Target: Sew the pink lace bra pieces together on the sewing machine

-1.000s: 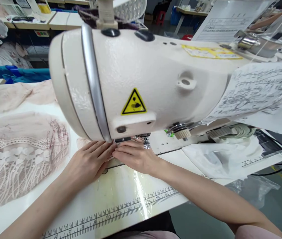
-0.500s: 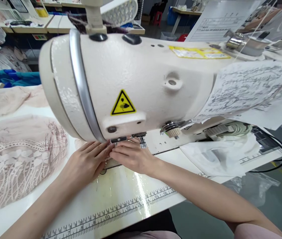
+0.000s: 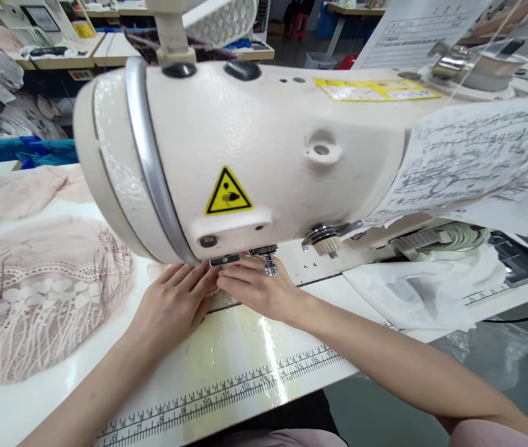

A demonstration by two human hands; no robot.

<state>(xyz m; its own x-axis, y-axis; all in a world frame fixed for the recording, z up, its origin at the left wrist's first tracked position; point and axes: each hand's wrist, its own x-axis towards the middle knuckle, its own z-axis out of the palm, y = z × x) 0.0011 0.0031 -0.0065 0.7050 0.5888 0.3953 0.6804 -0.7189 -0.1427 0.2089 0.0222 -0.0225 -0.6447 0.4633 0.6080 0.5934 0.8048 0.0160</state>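
A white sewing machine [image 3: 264, 149] spans the view, and both hands meet under its head, near the needle area. My left hand [image 3: 173, 298] has its fingers together, pressing down on a pale pink fabric [image 3: 156, 269]; its fingertips are partly hidden by the machine. Close against it, my right hand [image 3: 259, 288] has its fingers bent and closed on the same fabric, of which only small bits show between the hands. The needle and presser foot are hidden behind the fingers and machine head.
Pink lace fabric with white fringe [image 3: 45, 298] is spread on the table at left. White cloth [image 3: 432, 285] lies at right by a coiled pale cord [image 3: 464, 236]. A printed ruler [image 3: 217, 397] runs along the front edge. Scribbled paper [image 3: 473, 161] hangs on the machine.
The camera view has shifted slightly, so hands and table appear a little farther right. Both hands stay together under the machine head, in nearly the same pose.
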